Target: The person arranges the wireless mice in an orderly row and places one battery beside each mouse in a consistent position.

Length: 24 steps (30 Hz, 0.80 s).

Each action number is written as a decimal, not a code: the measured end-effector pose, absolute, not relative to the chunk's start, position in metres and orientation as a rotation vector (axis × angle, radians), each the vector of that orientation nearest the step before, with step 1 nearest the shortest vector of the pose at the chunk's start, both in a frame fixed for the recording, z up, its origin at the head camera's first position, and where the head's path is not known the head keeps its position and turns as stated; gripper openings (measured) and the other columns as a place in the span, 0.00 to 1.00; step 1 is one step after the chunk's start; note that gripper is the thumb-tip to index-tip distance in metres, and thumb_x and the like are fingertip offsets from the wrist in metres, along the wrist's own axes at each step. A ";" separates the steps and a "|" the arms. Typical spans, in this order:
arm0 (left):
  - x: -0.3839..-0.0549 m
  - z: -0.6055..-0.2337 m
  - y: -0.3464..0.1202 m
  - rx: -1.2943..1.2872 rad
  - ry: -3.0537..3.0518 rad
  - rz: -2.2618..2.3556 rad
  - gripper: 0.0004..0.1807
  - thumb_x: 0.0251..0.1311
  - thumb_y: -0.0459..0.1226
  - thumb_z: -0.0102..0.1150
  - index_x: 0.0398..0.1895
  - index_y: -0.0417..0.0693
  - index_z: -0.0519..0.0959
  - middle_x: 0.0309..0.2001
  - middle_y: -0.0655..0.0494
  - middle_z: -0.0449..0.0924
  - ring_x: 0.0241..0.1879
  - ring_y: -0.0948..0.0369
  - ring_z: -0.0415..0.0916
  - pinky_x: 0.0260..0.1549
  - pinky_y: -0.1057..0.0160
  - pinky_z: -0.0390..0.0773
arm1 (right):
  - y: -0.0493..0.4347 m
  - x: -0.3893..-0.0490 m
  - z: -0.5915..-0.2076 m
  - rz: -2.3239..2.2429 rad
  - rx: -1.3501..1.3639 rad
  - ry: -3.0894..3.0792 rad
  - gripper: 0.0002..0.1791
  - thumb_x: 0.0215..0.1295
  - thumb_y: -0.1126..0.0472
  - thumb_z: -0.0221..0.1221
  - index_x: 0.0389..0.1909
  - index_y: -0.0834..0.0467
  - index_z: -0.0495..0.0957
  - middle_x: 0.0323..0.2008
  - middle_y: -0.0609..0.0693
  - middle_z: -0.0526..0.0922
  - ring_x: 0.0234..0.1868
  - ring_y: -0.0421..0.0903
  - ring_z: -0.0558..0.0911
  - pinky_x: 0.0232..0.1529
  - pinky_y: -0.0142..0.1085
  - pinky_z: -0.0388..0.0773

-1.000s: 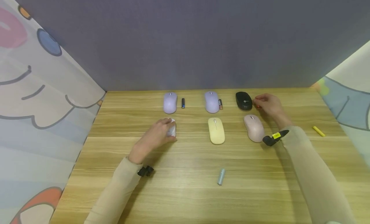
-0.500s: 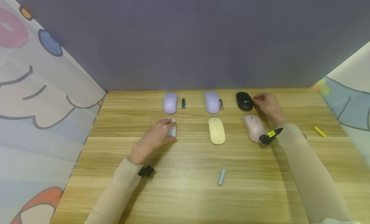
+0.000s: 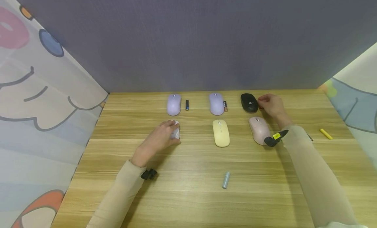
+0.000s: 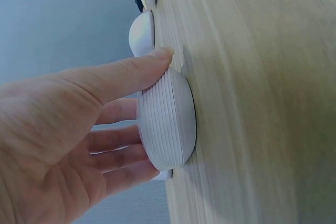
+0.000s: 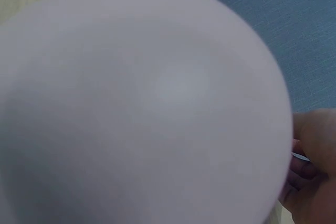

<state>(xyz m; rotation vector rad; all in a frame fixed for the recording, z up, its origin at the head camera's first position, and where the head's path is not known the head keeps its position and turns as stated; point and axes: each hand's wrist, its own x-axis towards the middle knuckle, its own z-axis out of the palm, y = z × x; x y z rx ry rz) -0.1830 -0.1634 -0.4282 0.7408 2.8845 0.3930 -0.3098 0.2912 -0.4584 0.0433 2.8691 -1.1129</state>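
My left hand (image 3: 157, 138) grips a white mouse (image 3: 175, 131), with the thumb at its near end and fingers along its far side. In the left wrist view, the ridged side of that white mouse (image 4: 165, 119) shows as it stands on the table. Beside a black mouse (image 3: 249, 103), my right hand (image 3: 273, 108) pinches what looks like a small red battery, mostly hidden by the fingertips. A pale pink mouse (image 3: 259, 130) sits below that hand. It fills most of the right wrist view, hiding the fingertips there.
Two lilac mice (image 3: 174, 104) stand along the back, each with a battery (image 3: 187, 105) on its right. A yellow mouse (image 3: 221, 133) sits mid-table, a grey-blue battery (image 3: 225, 180) nearer the front. A yellow battery (image 3: 326, 134) lies far right. A grey panel (image 3: 206, 41) bounds the back.
The right wrist has shifted slightly left, and its fingertips now cover more of the small red battery. The left hand stays on the white mouse.
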 end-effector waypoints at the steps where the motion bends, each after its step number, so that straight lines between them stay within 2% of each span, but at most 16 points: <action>1: -0.183 -0.428 -0.164 0.743 2.886 0.392 0.38 0.57 0.46 0.76 0.67 0.35 0.75 0.68 0.30 0.71 0.67 0.35 0.70 0.68 0.39 0.72 | 0.291 -0.310 -0.458 -1.115 0.044 2.866 0.20 0.78 0.58 0.56 0.55 0.74 0.76 0.45 0.72 0.84 0.26 0.27 0.74 0.26 0.20 0.72; 14: -0.184 -0.429 -0.164 0.739 2.882 0.396 0.38 0.58 0.46 0.76 0.67 0.35 0.75 0.68 0.29 0.71 0.68 0.35 0.70 0.68 0.39 0.72 | 0.291 -0.307 -0.456 -1.121 0.060 2.841 0.23 0.79 0.56 0.55 0.58 0.74 0.74 0.49 0.73 0.83 0.27 0.27 0.75 0.27 0.20 0.73; 24: -0.184 -0.430 -0.164 0.756 2.887 0.397 0.37 0.58 0.46 0.75 0.66 0.35 0.75 0.68 0.29 0.71 0.67 0.35 0.71 0.67 0.39 0.73 | 0.295 -0.308 -0.459 -1.121 0.046 2.862 0.24 0.78 0.55 0.55 0.58 0.73 0.75 0.47 0.72 0.84 0.26 0.26 0.75 0.27 0.19 0.72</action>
